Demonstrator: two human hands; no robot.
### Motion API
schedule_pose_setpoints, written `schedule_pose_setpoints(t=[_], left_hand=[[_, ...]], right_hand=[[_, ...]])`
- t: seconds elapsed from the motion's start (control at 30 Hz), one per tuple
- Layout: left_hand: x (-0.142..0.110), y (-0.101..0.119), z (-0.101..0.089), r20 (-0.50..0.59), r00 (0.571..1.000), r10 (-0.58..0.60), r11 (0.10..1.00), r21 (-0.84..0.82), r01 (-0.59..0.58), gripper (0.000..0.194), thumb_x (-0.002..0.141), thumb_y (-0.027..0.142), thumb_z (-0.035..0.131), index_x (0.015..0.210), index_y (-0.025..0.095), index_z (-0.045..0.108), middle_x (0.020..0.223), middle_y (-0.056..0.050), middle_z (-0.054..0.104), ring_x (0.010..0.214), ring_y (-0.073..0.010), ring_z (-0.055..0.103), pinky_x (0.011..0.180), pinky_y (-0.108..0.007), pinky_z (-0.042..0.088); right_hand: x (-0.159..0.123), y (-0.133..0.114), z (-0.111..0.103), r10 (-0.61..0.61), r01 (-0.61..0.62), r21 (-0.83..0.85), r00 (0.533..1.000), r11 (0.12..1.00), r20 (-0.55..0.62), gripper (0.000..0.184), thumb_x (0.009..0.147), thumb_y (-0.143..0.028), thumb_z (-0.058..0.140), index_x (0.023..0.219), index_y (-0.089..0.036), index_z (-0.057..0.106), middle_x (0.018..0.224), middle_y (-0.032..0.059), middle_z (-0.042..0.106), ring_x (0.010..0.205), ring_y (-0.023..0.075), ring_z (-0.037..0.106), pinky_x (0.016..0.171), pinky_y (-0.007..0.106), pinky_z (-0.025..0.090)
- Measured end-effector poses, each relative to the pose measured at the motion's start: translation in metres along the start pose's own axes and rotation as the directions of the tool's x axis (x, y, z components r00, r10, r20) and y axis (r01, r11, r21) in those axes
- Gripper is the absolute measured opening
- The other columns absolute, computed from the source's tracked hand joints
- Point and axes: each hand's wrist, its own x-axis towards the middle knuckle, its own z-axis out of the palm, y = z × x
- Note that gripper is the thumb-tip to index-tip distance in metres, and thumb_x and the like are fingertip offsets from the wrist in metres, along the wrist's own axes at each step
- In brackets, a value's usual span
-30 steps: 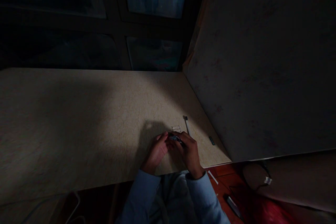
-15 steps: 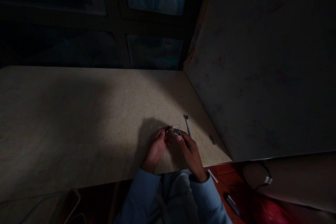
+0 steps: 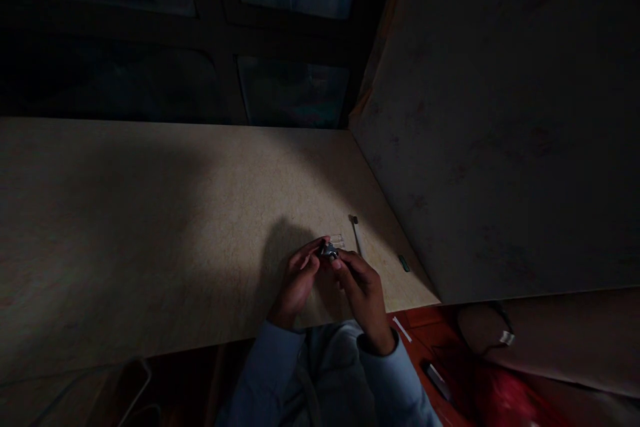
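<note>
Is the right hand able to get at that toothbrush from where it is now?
Probably yes: the toothbrush lies on the table just beyond the right hand, with nothing seen between them. That hand seems to hold a small shiny thing, though, so its fingers aren't free.

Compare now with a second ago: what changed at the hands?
The right hand has rolled, bringing its thumb up onto the small shiny piece; the left hand has straightened its fingers beside it. No release visible. Toothbrush, clear item and dark green strip stay put.
</note>
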Motion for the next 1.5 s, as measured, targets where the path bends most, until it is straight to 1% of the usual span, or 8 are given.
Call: schedule_pose_setpoints(t=[0.1, 0.2, 0.43, 0.67, 0.97, 1.2, 1.37, 1.5], left_hand=[[0.000, -0.002, -0.001, 0.011, 1.000, 0.007, 1.000, -0.011, -0.007, 0.054, 0.060, 0.053, 0.085, 0.103, 0.021, 0.076, 0.113, -0.011, 0.071, 0.110, -0.0268, 0.063, 0.098, -0.036, 0.047], [0.000, -0.003, -0.003, 0.018, 1.000, 0.016, 1.000, 0.005, -0.016, 0.053, 0.061, 0.053, 0.084, 0.103, 0.021, 0.076, 0.112, -0.011, 0.071, 0.112, -0.0275, 0.062, 0.101, -0.038, 0.046], [-0.001, -0.002, -0.003, 0.028, 1.000, -0.005, 0.999, 0.038, 0.004, 0.058, 0.058, 0.055, 0.085, 0.103, 0.019, 0.076, 0.112, -0.012, 0.071, 0.110, -0.0290, 0.064, 0.100, -0.039, 0.046], [-0.001, -0.003, -0.005, 0.029, 1.000, 0.007, 0.999, 0.050, -0.008, 0.061, 0.057, 0.058, 0.084, 0.102, 0.017, 0.076, 0.111, -0.014, 0.072, 0.109, -0.0303, 0.064, 0.101, -0.040, 0.046], [0.000, -0.008, -0.008, 0.056, 0.998, 0.029, 0.997, 0.071, -0.033, 0.058, 0.065, 0.057, 0.081, 0.107, 0.016, 0.075, 0.115, -0.014, 0.071, 0.115, -0.0303, 0.062, 0.106, -0.041, 0.043], [0.001, -0.011, -0.011, 0.094, 0.995, 0.035, 0.994, 0.098, -0.044, 0.056, 0.070, 0.056, 0.077, 0.111, 0.018, 0.073, 0.119, -0.013, 0.069, 0.118, -0.0296, 0.060, 0.108, -0.041, 0.041], [0.000, -0.012, -0.014, 0.130, 0.991, 0.030, 0.985, 0.162, -0.052, 0.054, 0.076, 0.050, 0.075, 0.119, 0.018, 0.070, 0.125, -0.013, 0.067, 0.122, -0.0291, 0.058, 0.109, -0.040, 0.041], [-0.001, -0.014, -0.015, 0.171, 0.985, 0.024, 0.983, 0.173, -0.054, 0.053, 0.077, 0.051, 0.073, 0.120, 0.019, 0.070, 0.127, -0.013, 0.066, 0.124, -0.0291, 0.057, 0.110, -0.040, 0.041]], right_hand=[[0.000, -0.002, 0.000, -0.031, 0.031, -0.022, 0.999, 0.999, 0.006, 0.025, 0.093, -0.037, 0.059, 0.108, -0.025, 0.074, 0.088, 0.0052, 0.068, 0.076, 0.0179, 0.062, 0.072, 0.030, 0.049], [0.001, -0.003, -0.002, -0.065, 0.066, -0.036, 0.998, 0.997, 0.022, 0.025, 0.094, -0.035, 0.059, 0.110, -0.025, 0.074, 0.089, 0.0057, 0.069, 0.079, 0.0183, 0.063, 0.073, 0.030, 0.049], [0.002, -0.003, -0.006, -0.122, 0.124, -0.052, 0.991, 0.991, 0.049, 0.025, 0.095, -0.029, 0.058, 0.114, -0.026, 0.074, 0.090, 0.0050, 0.069, 0.081, 0.0176, 0.064, 0.073, 0.029, 0.049], [0.002, -0.004, -0.008, -0.155, 0.159, -0.075, 0.986, 0.984, 0.060, 0.026, 0.095, -0.029, 0.057, 0.115, -0.027, 0.074, 0.092, 0.0059, 0.070, 0.083, 0.0184, 0.064, 0.075, 0.030, 0.050], [0.001, -0.003, -0.008, -0.192, 0.197, -0.099, 0.980, 0.975, 0.060, 0.026, 0.096, -0.027, 0.057, 0.114, -0.024, 0.074, 0.087, 0.0056, 0.068, 0.078, 0.0164, 0.063, 0.071, 0.028, 0.051], [0.001, -0.003, -0.008, -0.227, 0.233, -0.109, 0.972, 0.966, 0.061, 0.025, 0.095, -0.022, 0.058, 0.115, -0.024, 0.073, 0.087, 0.0044, 0.067, 0.080, 0.0145, 0.063, 0.072, 0.025, 0.050], [0.001, -0.001, -0.009, -0.213, 0.219, -0.121, 0.975, 0.968, 0.062, 0.025, 0.095, -0.022, 0.058, 0.116, -0.024, 0.073, 0.086, 0.0037, 0.067, 0.079, 0.0138, 0.064, 0.071, 0.024, 0.050], [0.001, 0.002, -0.011, -0.214, 0.221, -0.129, 0.974, 0.967, 0.069, 0.025, 0.095, -0.022, 0.059, 0.115, -0.024, 0.073, 0.089, 0.0042, 0.068, 0.081, 0.0137, 0.064, 0.072, 0.023, 0.049]])
